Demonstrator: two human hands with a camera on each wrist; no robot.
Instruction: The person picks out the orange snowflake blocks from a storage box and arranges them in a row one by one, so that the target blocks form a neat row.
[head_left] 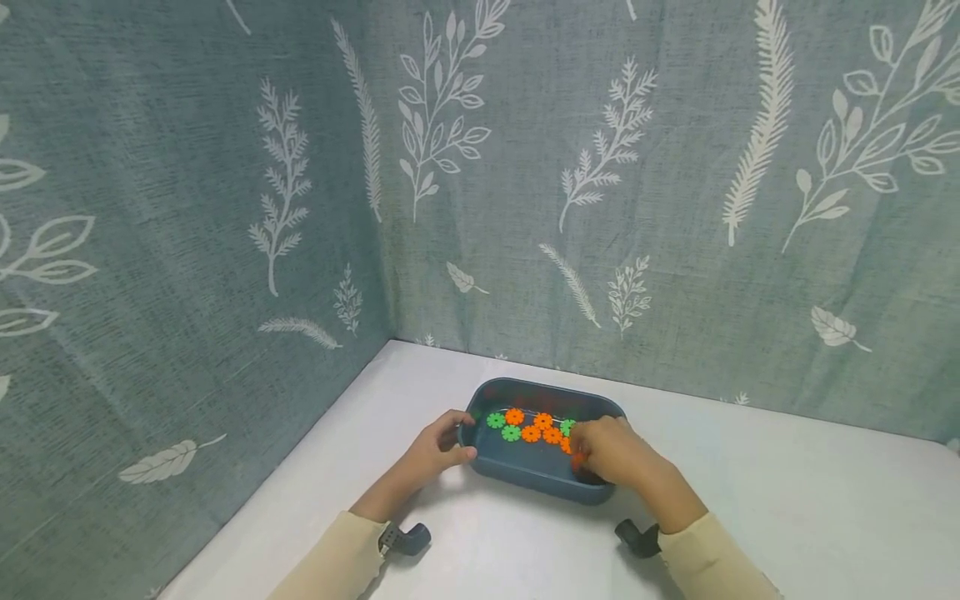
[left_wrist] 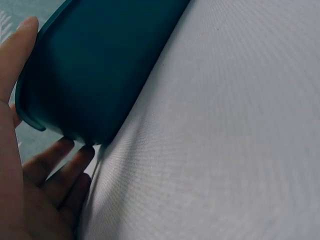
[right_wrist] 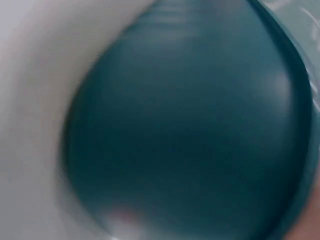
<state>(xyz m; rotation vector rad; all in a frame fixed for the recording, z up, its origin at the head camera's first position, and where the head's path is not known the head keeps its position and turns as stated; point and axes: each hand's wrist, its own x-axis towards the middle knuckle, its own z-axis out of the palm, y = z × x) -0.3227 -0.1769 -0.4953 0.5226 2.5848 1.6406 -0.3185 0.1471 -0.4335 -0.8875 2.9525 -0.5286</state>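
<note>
A dark blue-teal tray point(head_left: 525, 472) with raised walls stands on the white table. Several notched, flower-like plastic discs lie on its floor, among them a green disc point(head_left: 496, 421) and an orange disc point(head_left: 531, 433). My left hand point(head_left: 438, 446) grips the tray's left end, thumb toward the front and fingers at the wall; the left wrist view shows the fingertips touching the tray point(left_wrist: 100, 65). Over the right end, my right hand point(head_left: 611, 450) reaches inside with curled fingers, pinching a blurred orange disc point(head_left: 577, 462), partly hidden. The right wrist view is blurred and shows mostly the tray point(right_wrist: 190, 115).
White cloth covers the table point(head_left: 787, 492) around the tray. Behind and to the left rise grey-green curtains point(head_left: 510, 275) with white leaf patterns, close to the tray's back. A dark wrist camera point(head_left: 411, 540) sits below the left hand and another point(head_left: 637, 539) below the right.
</note>
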